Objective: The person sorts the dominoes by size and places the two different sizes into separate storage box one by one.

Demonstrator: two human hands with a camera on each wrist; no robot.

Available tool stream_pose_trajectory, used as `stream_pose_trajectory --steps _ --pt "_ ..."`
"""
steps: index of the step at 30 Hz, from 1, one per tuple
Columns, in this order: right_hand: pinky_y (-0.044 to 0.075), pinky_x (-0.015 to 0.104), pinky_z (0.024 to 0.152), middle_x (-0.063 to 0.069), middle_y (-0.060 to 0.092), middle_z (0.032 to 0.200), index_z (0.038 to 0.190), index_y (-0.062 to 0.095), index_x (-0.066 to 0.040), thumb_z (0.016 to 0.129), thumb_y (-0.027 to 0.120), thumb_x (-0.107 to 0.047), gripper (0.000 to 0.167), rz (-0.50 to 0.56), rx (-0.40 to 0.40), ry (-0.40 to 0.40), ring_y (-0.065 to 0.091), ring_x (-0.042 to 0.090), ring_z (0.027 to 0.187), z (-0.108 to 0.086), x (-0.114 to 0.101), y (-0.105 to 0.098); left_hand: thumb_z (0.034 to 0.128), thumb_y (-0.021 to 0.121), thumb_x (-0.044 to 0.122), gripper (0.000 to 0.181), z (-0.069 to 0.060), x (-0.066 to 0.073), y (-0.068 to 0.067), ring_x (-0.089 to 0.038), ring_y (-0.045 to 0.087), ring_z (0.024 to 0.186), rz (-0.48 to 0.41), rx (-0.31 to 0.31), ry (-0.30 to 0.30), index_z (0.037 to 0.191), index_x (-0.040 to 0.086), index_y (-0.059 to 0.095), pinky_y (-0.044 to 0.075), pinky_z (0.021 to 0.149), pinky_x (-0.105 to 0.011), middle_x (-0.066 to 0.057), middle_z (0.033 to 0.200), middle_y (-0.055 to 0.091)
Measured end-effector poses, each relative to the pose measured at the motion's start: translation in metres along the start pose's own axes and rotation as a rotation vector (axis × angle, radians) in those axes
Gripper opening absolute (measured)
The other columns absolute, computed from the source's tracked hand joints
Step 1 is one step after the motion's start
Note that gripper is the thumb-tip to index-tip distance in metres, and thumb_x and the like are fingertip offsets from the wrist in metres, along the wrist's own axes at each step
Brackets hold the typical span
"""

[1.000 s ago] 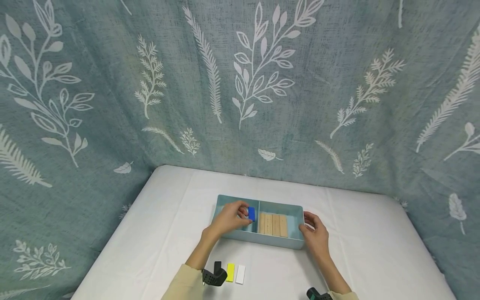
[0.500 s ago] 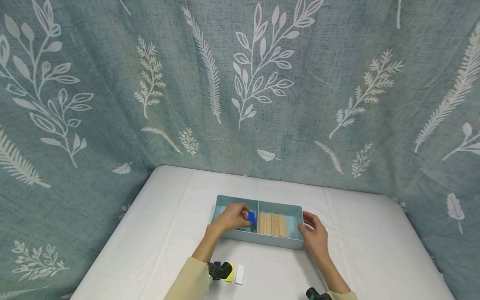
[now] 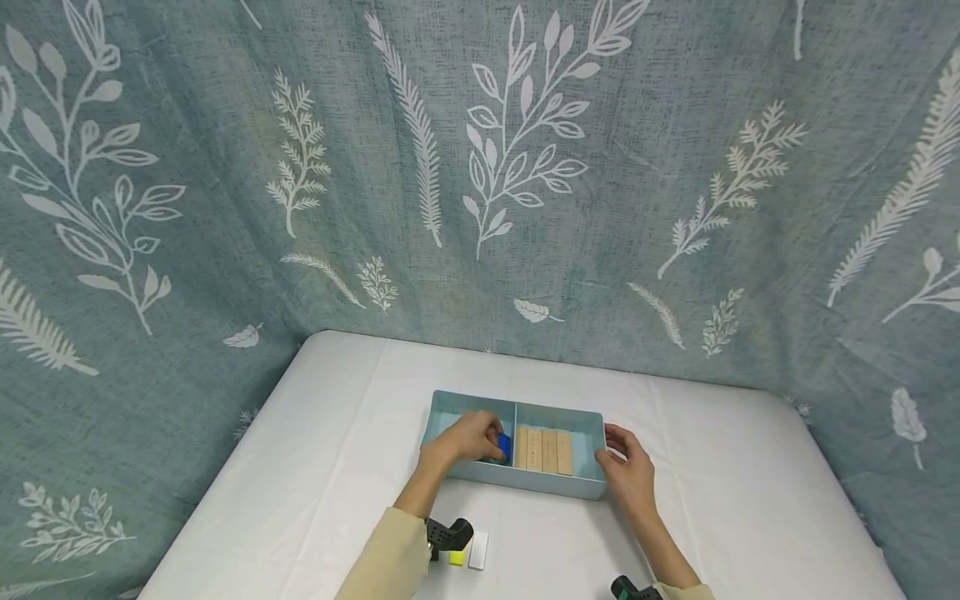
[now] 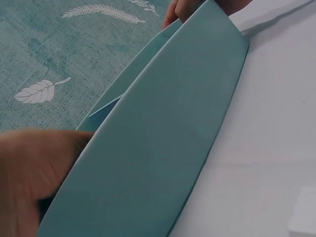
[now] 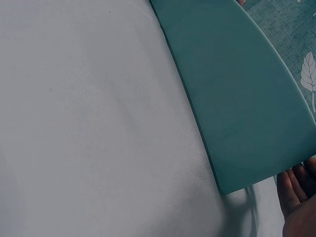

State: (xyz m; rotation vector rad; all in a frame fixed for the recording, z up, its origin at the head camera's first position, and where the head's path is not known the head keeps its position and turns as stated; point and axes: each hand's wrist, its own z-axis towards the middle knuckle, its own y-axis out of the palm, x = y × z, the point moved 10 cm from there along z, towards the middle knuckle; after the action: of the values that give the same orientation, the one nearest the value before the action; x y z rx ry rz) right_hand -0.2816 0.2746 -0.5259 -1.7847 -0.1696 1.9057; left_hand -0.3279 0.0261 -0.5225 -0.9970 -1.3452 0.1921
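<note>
A blue block (image 3: 505, 447) is pinched between the thumb and fingers of my left hand (image 3: 471, 435). It is down in the left compartment of a light-blue divided box (image 3: 525, 477), close to the divider. In the left wrist view, the box's front wall (image 4: 148, 123) hides the left fingertips and the block. My right hand (image 3: 630, 468) grips the box's right end, with the thumb at the rim and the fingers against the outside of the end wall. Several wooden blocks (image 3: 543, 451) lie side by side in the right compartment, next to the divider.
In front of the box, a yellow block (image 3: 457, 557) and a white block (image 3: 477, 552) lie on the white-covered table (image 3: 547, 550). The left wrist device (image 3: 450, 534) partly covers the yellow one. A leaf-patterned curtain (image 3: 450, 167) hangs behind the table.
My left hand has lowered the blue block deeper into the left compartment and slightly toward me. The left forearm has shifted right, over the yellow block. My right hand has stayed at the box end.
</note>
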Motion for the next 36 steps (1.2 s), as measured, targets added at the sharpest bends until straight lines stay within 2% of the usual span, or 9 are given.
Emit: stream_pose_trajectory --steps 3,5,11,21,36 --pt "0.044 0.003 0.086 0.024 0.056 0.13 0.133 0.052 0.006 0.088 0.059 0.004 0.046 0.018 0.004 -0.008 0.055 0.036 0.121 0.0002 0.001 -0.0008 0.0769 0.083 0.007 0.041 0.002 -0.0007 0.002 -0.009 0.059 0.066 0.012 -0.006 -0.008 0.111 -0.006 0.065 0.053 0.06 -0.022 -0.001 0.077 0.065" --pt "0.039 -0.003 0.081 0.023 0.056 0.131 0.134 0.051 0.005 0.088 0.059 0.004 0.046 0.022 0.006 -0.008 0.055 0.035 0.121 0.0006 0.0022 -0.0009 0.0765 0.084 0.008 0.042 0.0034 -0.0013 0.0026 -0.009 0.058 0.066 0.025 -0.007 -0.011 0.111 -0.005 0.065 0.053 0.06 -0.022 0.0 0.077 0.064" --pt "0.038 -0.004 0.081 0.022 0.056 0.131 0.134 0.051 0.005 0.088 0.059 0.002 0.047 0.015 0.005 0.002 0.055 0.034 0.122 -0.0001 0.0041 -0.0004 0.0748 0.086 0.008 0.044 0.0059 -0.0006 0.0042 -0.009 0.056 0.066 0.075 0.005 -0.009 0.111 -0.005 0.066 0.051 0.059 -0.021 0.002 0.075 0.061" --pt "0.04 -0.002 0.082 0.023 0.056 0.131 0.134 0.051 0.005 0.088 0.059 0.003 0.047 0.019 0.009 -0.005 0.055 0.035 0.121 0.0009 0.0043 -0.0009 0.0721 0.088 0.006 0.047 0.0098 0.0001 0.0078 -0.008 0.054 0.063 0.093 0.022 -0.024 0.112 -0.003 0.066 0.049 0.055 -0.02 0.003 0.072 0.059" --pt "0.041 0.0 0.083 0.023 0.056 0.13 0.134 0.051 0.005 0.088 0.058 0.001 0.047 -0.015 0.008 -0.008 0.055 0.036 0.121 -0.0004 0.0022 0.0002 0.0681 0.09 0.005 0.052 0.0081 -0.0042 0.0052 -0.011 0.056 0.064 0.037 0.017 -0.069 0.113 -0.002 0.065 0.05 0.056 -0.023 0.001 0.073 0.06"
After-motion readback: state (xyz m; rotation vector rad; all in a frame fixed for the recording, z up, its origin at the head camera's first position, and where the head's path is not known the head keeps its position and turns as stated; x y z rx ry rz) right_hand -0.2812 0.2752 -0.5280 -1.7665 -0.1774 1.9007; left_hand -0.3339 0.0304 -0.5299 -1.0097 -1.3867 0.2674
